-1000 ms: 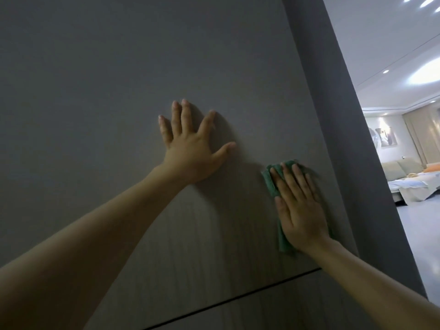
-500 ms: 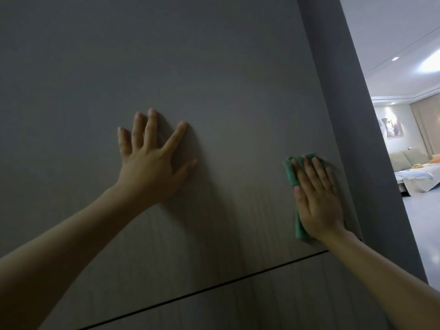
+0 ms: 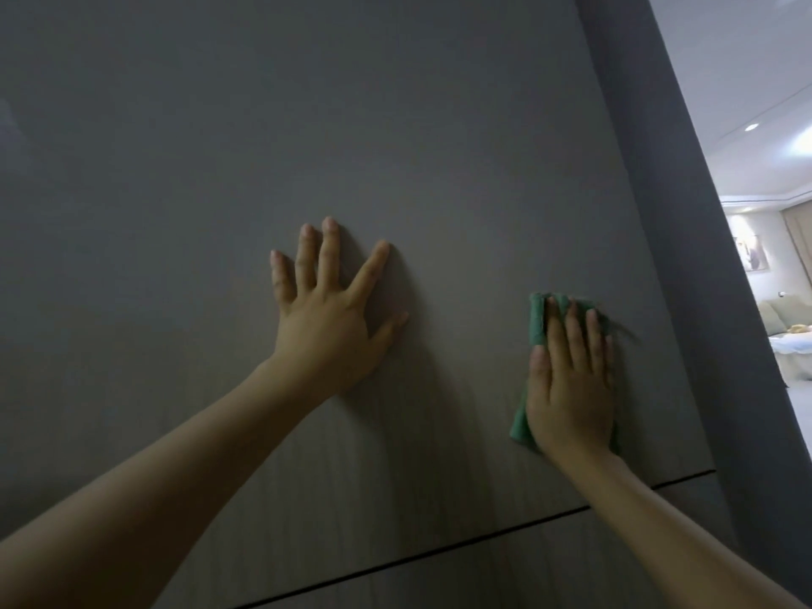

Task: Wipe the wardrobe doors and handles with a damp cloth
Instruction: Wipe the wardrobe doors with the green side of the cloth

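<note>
A large grey-brown wardrobe door (image 3: 307, 125) fills most of the view. My left hand (image 3: 327, 314) lies flat on it near the middle, fingers spread, holding nothing. My right hand (image 3: 571, 380) presses a folded green cloth (image 3: 537, 318) flat against the door close to its right edge. The cloth shows above my fingertips and along the left of my palm; the rest is hidden under the hand. No handle is visible.
A thin dark gap (image 3: 439, 551) runs across below my hands, with a lower panel (image 3: 483, 582) under it. A dark grey side panel (image 3: 685, 213) borders the door on the right. Beyond it a lit room with a sofa (image 3: 791, 318) shows.
My right hand with the cloth has slid along the door toward its right edge, staying pressed on it. My left hand stays flat on the door; the view has shifted.
</note>
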The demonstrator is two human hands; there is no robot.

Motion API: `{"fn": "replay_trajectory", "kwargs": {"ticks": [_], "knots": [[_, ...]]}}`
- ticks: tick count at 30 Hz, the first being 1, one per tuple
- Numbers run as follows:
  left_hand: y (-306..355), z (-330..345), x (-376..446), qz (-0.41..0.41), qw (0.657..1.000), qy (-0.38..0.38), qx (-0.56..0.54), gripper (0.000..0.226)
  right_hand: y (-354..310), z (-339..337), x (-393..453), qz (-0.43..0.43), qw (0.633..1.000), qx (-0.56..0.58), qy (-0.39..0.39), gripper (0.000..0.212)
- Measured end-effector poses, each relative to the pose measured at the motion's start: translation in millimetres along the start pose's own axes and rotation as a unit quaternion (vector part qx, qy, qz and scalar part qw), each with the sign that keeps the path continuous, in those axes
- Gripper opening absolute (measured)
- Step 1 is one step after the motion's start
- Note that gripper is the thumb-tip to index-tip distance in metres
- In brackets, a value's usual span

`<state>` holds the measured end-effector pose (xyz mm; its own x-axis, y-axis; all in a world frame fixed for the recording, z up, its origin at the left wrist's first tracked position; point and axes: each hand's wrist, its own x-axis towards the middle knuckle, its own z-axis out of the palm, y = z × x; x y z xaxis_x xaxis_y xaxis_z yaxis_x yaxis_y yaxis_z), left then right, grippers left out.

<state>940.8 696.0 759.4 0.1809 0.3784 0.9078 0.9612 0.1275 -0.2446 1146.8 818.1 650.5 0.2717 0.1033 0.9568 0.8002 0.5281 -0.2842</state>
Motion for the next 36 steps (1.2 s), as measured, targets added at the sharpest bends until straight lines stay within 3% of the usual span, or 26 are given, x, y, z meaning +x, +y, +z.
{"fn": "replay_trajectory", "kwargs": {"ticks": [1, 5, 7, 12, 13, 15, 19, 21, 24, 25, 26, 28, 30, 32, 33, 36], "knots": [[0, 0, 0, -0.001, 1.0, -0.002, 0.001, 0.083, -12, 1, -5, -0.015, 1.0, 0.002, 0.004, 0.053], [-2, 1, 0, 0.003, 1.0, 0.007, 0.004, 0.082, -18, -5, -11, -0.22, 0.974, 0.004, -0.056, 0.053], [-3, 2, 0, 0.004, 1.0, 0.008, 0.0, 0.082, -8, -6, 2, -0.255, 0.965, -0.001, -0.064, 0.052], [-2, 3, 1, 0.007, 1.0, 0.01, 0.004, 0.078, -36, 5, 14, -0.034, 0.999, -0.007, 0.028, 0.053], [-2, 2, 1, 0.006, 1.0, 0.006, 0.007, 0.077, -49, 7, 4, -0.041, 0.999, -0.004, 0.033, 0.053], [-1, 1, 1, 0.006, 1.0, -0.005, 0.009, 0.078, -68, 9, -20, -0.139, 0.99, 0.005, -0.002, 0.054], [-5, -7, 3, 0.011, 1.0, -0.016, -0.023, 0.073, -52, -2, -4, -0.297, 0.952, 0.01, -0.067, 0.051], [-14, -14, 2, 0.023, 0.998, -0.013, -0.063, 0.068, -42, 2, 18, -0.245, 0.968, -0.004, -0.048, 0.051], [-37, -24, -7, 0.036, 0.994, 0.036, -0.099, 0.068, -62, 10, 24, -0.03, 0.999, -0.004, 0.02, 0.052], [-45, -24, -13, 0.027, 0.994, 0.057, -0.092, 0.066, -75, 13, 15, -0.001, 0.999, -0.005, 0.036, 0.053], [-54, -25, -19, 0.011, 0.994, 0.071, -0.078, 0.064, -89, 14, 2, -0.019, 0.999, -0.003, 0.035, 0.053], [-69, -25, -34, -0.03, 0.996, 0.072, -0.045, 0.063, -104, 13, -29, -0.159, 0.987, 0.011, -0.014, 0.053], [-81, -26, -45, -0.055, 0.997, 0.053, -0.025, 0.064, -93, 5, -30, -0.299, 0.952, 0.023, -0.065, 0.052], [-90, -26, -51, -0.054, 0.998, 0.035, -0.018, 0.065, -81, 2, -7, -0.355, 0.931, 0.016, -0.079, 0.052], [-92, -26, -52, -0.053, 0.998, 0.029, -0.019, 0.066, -79, 4, 6, -0.337, 0.939, 0.013, -0.07, 0.052], [-94, -24, -51, -0.054, 0.998, 0.028, -0.021, 0.068, -97, 13, 27, -0.154, 0.988, 0.016, -0.018, 0.053]]}}
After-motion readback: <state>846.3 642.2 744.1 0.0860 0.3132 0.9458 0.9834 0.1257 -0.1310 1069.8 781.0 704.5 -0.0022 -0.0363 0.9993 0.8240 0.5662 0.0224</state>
